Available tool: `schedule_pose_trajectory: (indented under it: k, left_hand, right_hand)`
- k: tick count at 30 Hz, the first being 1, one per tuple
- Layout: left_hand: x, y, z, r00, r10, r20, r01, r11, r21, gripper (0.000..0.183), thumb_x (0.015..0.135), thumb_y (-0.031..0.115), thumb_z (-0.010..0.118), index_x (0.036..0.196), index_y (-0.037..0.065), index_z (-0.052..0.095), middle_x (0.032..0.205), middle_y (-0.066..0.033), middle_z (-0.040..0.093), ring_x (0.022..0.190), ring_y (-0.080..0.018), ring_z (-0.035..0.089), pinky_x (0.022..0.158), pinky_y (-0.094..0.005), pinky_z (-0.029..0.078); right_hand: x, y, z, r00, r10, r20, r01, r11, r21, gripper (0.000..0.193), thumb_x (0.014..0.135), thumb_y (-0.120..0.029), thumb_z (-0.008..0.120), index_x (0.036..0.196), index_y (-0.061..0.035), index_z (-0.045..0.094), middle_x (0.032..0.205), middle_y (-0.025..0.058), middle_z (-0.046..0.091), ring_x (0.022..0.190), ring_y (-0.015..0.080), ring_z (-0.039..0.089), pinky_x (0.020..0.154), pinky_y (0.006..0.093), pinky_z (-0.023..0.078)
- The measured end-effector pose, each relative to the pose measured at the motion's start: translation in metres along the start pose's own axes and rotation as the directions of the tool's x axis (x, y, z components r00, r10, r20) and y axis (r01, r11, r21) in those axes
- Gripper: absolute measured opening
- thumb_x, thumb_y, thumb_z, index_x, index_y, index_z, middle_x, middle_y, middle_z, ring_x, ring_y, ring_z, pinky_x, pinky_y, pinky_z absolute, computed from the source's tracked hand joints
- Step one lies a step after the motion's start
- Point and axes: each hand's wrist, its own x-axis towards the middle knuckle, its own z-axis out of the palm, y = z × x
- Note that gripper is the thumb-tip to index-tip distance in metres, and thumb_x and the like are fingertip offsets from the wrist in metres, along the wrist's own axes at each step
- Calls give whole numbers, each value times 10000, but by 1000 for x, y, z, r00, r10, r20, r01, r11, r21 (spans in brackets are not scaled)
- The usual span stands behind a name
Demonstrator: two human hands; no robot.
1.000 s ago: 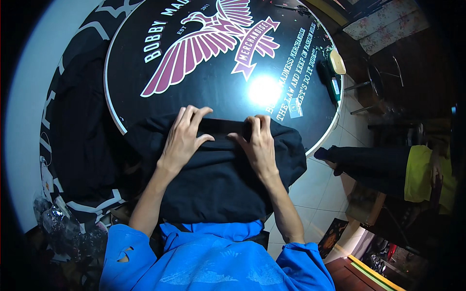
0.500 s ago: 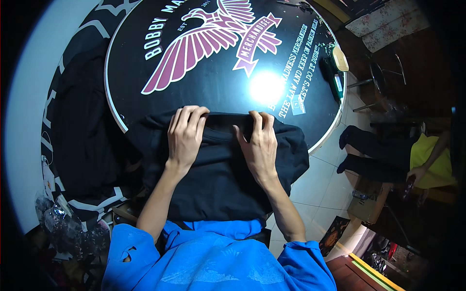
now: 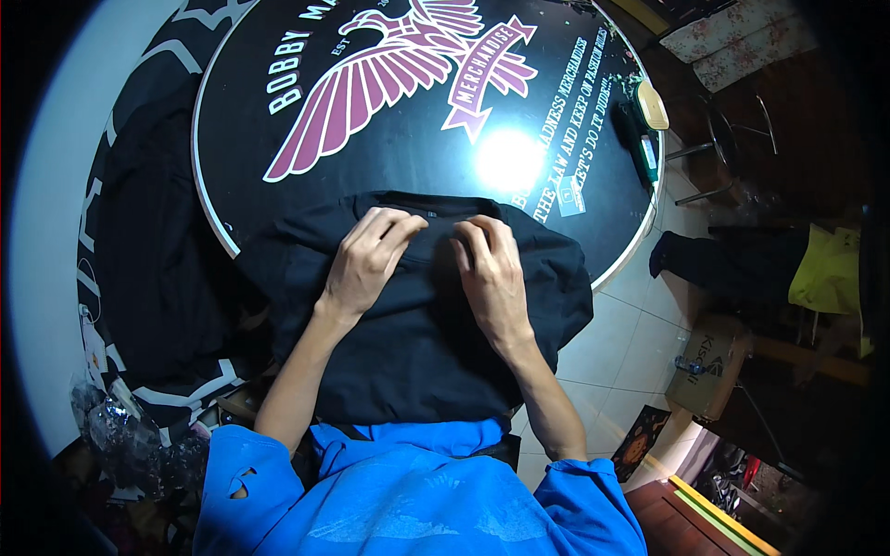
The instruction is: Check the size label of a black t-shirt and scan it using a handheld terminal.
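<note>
A black T-shirt (image 3: 408, 343) lies spread from my lap over the near edge of the round table. Its collar is toward the table, and a small neck label (image 3: 432, 214) shows inside the neck opening. My left hand (image 3: 369, 258) is at the left side of the collar, its fingers bent and closed on the cloth. Opposite it, my right hand (image 3: 491, 271) has curled fingers pinching the cloth at the right of the neckline. The fingertips of both hands are partly hidden, with a short gap of fabric between them.
The round black table (image 3: 389, 167) bears a printed eagle and a bright glare. A small pale card (image 3: 570, 196), a green bottle-like thing (image 3: 646, 153) and a beige oval object (image 3: 653, 106) lie toward its right. Black cloth (image 3: 162, 241) is heaped left. A person in yellow (image 3: 825, 269), a stool (image 3: 718, 144) and a carton (image 3: 709, 366) are right.
Both hands have come back from the shirt's far edge and closed at the neckline, the left one shifting right. The collar and label now show. The person in yellow has moved right.
</note>
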Motion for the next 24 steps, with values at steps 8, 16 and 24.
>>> schedule_pose_trajectory:
  k: [8,16,24]
  left_hand:
    - [9,-7,-3,979,39,202,-33,999,-31,265,935,86,861,1186,30,797,1163,-85,776,1081,-296,733,963,-433,624]
    - [11,-9,-22,951,-82,298,99,994,-42,562,904,215,905,1417,31,770,1360,-111,765,1166,-310,700,1055,-447,596]
    - [11,-11,-31,916,-70,394,79,997,-6,785,825,267,959,1518,14,691,1445,-128,744,1179,-335,694,1085,-456,589]
  right_hand:
    - [12,14,-7,975,-115,192,104,992,65,351,1021,-110,764,1346,15,713,1294,145,694,1209,337,685,1044,445,601]
    - [9,22,-18,970,77,231,-107,987,117,528,979,-254,876,1421,-9,723,1291,152,679,1019,339,734,930,467,627]
    - [26,20,-37,901,96,424,-168,977,134,678,900,-213,943,1477,18,673,1326,188,658,1063,400,762,983,501,633]
